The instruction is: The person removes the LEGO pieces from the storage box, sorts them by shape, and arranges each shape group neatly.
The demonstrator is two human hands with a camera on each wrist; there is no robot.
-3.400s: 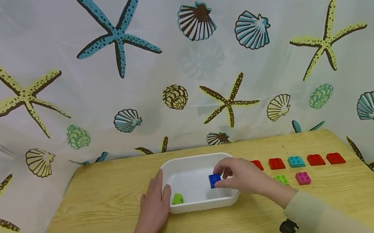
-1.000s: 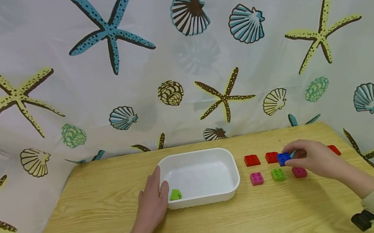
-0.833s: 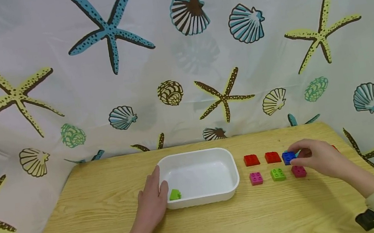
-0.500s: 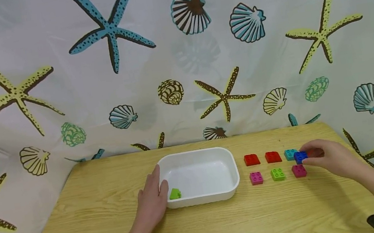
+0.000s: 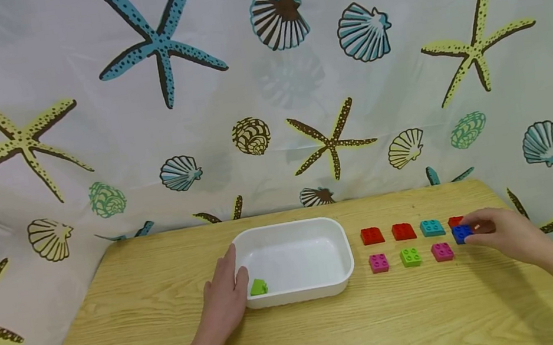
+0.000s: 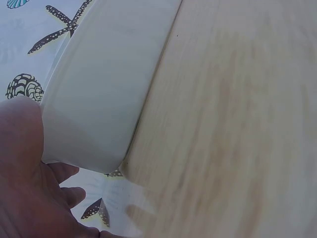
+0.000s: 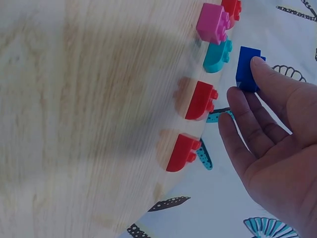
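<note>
Between thumb and fingers my right hand [image 5: 506, 235] pinches a blue toy building brick [image 5: 461, 234], held above the table in the right wrist view. In the head view the brick overlaps a red brick [image 5: 455, 221] at the right of the back row. My left hand [image 5: 224, 292] rests against the left side of a white tray [image 5: 302, 295], fingers fairly straight along its outside wall. Inside the tray, at its front left corner, lies a lime green brick [image 5: 258, 286], tipped over.
To the tray's right, the back row holds two red bricks, one at the far left [image 5: 372, 236], and a turquoise brick [image 5: 432, 227]. In front are a pink brick [image 5: 378, 263], a lime brick [image 5: 411, 257] and a magenta brick [image 5: 442, 252]. A patterned curtain [image 5: 214, 116] hangs behind the table.
My right hand has carried the blue brick from over the tray to the right, past the turquoise brick, which now shows fully. My left hand has stayed at the tray.
</note>
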